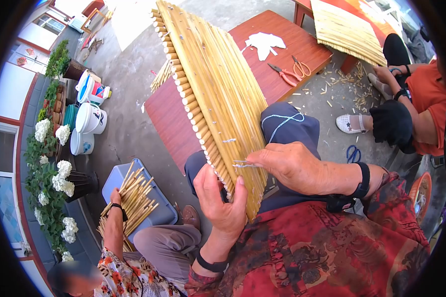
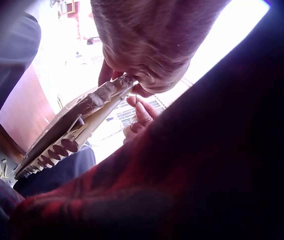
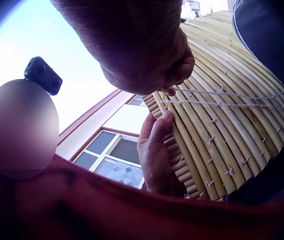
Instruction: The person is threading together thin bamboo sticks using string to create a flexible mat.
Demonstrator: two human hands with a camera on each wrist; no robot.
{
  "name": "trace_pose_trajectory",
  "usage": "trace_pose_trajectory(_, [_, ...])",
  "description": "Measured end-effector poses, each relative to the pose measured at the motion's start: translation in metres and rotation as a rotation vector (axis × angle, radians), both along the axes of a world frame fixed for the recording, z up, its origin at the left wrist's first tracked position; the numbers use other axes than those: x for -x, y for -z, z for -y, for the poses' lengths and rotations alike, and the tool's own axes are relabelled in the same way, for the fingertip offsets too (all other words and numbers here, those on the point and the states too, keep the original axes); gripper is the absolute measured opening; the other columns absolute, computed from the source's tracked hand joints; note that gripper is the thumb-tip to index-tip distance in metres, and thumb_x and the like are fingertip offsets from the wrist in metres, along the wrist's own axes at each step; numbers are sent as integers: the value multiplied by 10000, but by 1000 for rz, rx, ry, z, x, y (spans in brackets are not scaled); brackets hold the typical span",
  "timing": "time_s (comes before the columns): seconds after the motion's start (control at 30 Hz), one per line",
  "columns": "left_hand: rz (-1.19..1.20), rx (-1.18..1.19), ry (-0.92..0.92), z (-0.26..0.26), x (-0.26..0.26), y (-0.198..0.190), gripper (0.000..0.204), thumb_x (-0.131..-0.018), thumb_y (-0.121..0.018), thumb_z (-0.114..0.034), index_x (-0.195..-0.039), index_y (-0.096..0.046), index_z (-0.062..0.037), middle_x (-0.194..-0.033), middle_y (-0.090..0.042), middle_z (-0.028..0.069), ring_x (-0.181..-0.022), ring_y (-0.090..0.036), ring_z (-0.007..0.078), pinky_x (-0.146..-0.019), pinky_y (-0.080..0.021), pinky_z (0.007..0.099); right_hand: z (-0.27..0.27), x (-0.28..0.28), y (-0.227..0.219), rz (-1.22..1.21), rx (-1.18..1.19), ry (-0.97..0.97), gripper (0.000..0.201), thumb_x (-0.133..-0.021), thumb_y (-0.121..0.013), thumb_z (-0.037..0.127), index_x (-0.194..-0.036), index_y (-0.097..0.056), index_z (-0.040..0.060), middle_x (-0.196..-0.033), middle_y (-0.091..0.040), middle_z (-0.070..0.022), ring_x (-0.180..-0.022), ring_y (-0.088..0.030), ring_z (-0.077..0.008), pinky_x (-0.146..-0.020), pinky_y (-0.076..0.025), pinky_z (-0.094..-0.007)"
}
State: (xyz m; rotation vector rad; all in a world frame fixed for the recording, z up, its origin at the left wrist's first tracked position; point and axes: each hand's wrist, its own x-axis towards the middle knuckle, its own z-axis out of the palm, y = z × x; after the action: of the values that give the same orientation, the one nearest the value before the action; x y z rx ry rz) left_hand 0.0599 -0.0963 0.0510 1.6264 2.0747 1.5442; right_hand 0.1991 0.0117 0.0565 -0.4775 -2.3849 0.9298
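A panel of reed stalks (image 1: pixel 218 89), stitched together with string, stands tilted over the person's lap. Its edge carries a row of short crosswise stalks with cut ends. My left hand (image 1: pixel 220 203) grips this edge near the lower corner, thumb on the stitched face. Close by, my right hand (image 1: pixel 295 168) pinches a thin needle (image 1: pixel 240 161) between thumb and forefinger, right at the panel's face. Pale string (image 3: pixel 222 104) runs across the stalks in the right wrist view and loops over the knee. In the left wrist view the needle (image 2: pixel 136 99) shows beside the right fingertips (image 2: pixel 143 114).
A low red-brown table (image 1: pixel 248 37) bears pliers (image 1: pixel 285 74), scissors (image 1: pixel 301 67) and a white cutout. At left a seated person reaches over stalks (image 1: pixel 134 198) on a blue bin (image 1: pixel 166 210). Another person sits at right beside a second panel (image 1: pixel 349 29); offcuts litter the floor.
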Motion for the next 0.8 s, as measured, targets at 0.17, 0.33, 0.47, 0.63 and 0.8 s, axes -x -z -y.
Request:
trace_pose_trajectory(0.17, [-4,-6,11,1,5,-1,531,-648,-647,65,-1139,-448,50,-1067,-468,174,-894,-503,242,-616,-450,279,1,7,0,-17,4,-16,295,-677,-538,-4,-969,-530,39,-742,-563,-121,-668,-592,-306,-540,-486,-370])
trace_pose_trajectory(0.33, [31,-14,8,3,10,2,533,-652,-643,66,-1146,-445,50,-1079,-458,169,-894,-501,231,-614,-451,277,2,15,0,-21,-6,-16,264,-699,-526,12,-962,-529,34,-738,-565,-123,-683,-593,-305,-551,-487,-369])
trace_pose_trajectory(0.47, [118,81,63,8,10,-2,512,-734,-571,71,-1207,-376,51,-1167,-349,124,-1086,-423,214,-836,-463,307,3,17,1,-24,6,-21,216,-744,-539,30,-959,-549,19,-760,-581,-135,-696,-597,-301,-567,-488,-354])
trace_pose_trajectory(0.63, [66,41,22,6,15,3,521,-699,-607,67,-1179,-404,54,-1132,-392,146,-1006,-459,223,-728,-461,293,2,22,1,4,16,-28,193,-768,-560,34,-959,-565,3,-788,-596,-143,-714,-602,-291,-585,-489,-337])
trace_pose_trajectory(0.8, [4,-8,-3,1,11,0,524,-671,-644,69,-1149,-430,55,-1089,-430,164,-912,-506,227,-631,-484,276,-4,24,6,-57,63,-34,168,-795,-502,88,-952,-547,53,-753,-581,-139,-710,-591,-315,-576,-477,-375])
